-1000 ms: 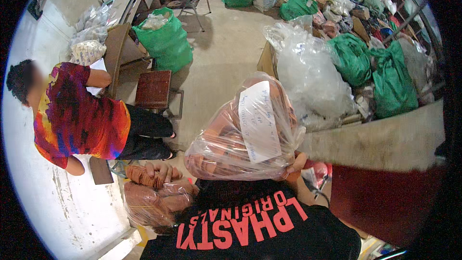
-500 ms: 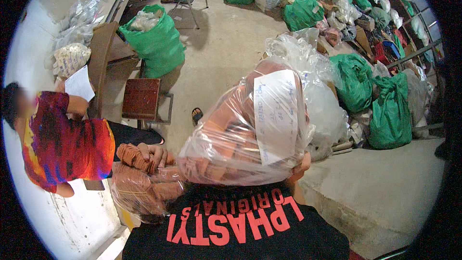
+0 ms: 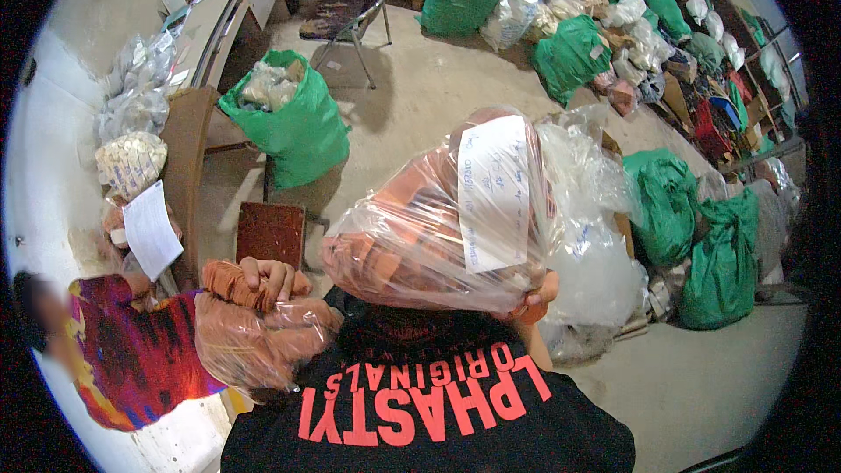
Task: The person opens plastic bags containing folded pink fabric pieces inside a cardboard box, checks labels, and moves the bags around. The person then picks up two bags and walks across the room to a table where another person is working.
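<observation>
- Clear bag of orange pieces (image 3: 438, 228) — right hand (image 3: 536, 293) curls its fingers under it, gripping.
- Left hand (image 3: 263, 278) clenches a smaller bag (image 3: 254, 337).
- Beyond the fingers — concrete floor (image 3: 420, 96), green sacks (image 3: 289, 123).

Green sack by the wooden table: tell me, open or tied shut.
Open. The green sack stands upright with its mouth spread wide, pale contents showing at the top.

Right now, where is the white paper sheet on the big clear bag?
In the head view, the white paper sheet lies centre-right on the big clear bag, above the right hand.
</observation>
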A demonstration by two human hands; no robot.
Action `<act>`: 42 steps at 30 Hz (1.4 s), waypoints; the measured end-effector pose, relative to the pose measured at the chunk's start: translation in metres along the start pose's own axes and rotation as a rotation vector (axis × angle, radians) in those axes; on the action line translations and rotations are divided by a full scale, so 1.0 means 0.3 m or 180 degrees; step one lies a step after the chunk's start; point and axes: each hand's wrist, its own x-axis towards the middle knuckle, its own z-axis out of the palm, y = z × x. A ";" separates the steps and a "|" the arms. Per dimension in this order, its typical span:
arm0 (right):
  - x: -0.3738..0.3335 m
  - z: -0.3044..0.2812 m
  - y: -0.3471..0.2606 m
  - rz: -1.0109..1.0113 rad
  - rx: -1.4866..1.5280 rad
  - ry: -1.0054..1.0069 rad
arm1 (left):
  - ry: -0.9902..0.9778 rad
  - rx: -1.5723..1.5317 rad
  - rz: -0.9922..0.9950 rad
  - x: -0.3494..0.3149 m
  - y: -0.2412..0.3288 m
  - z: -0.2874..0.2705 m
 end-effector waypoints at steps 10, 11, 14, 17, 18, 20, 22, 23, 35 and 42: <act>0.403 -0.172 -0.123 0.0643 0.0250 -0.0155 | 0.0339 0.0211 -0.0110 0.261 0.068 -0.277; 0.462 -0.194 -0.147 0.0689 0.0270 -0.0140 | 0.0396 0.0235 -0.0071 0.297 0.061 -0.313; 0.653 -0.271 -0.230 0.0815 0.0354 -0.0118 | 0.0554 0.0215 0.0129 0.427 0.040 -0.434; 0.867 -0.331 -0.328 0.1002 0.0480 -0.0175 | 0.0468 0.0200 0.0405 0.583 -0.011 -0.569; 0.932 -0.347 -0.359 0.1080 0.0529 -0.0172 | 0.0374 0.0170 0.0418 0.631 -0.032 -0.613; 1.057 -0.370 -0.427 0.1243 0.0635 -0.0178 | 0.0147 0.0158 0.0521 0.723 -0.079 -0.703; 1.177 -0.386 -0.489 0.1407 0.0663 -0.0195 | 0.0250 0.0163 0.0492 0.779 -0.102 -0.757; 1.225 -0.392 -0.516 0.1454 0.0623 -0.0196 | 0.0330 0.0138 0.0504 0.788 -0.114 -0.767; 1.720 -0.530 -0.577 0.1673 0.0598 -0.0557 | 0.0602 0.0325 0.0792 0.955 -0.052 -1.063; 2.018 -0.599 -0.519 0.1675 -0.0048 -0.0013 | 0.0515 0.0349 0.0877 1.079 0.145 -1.313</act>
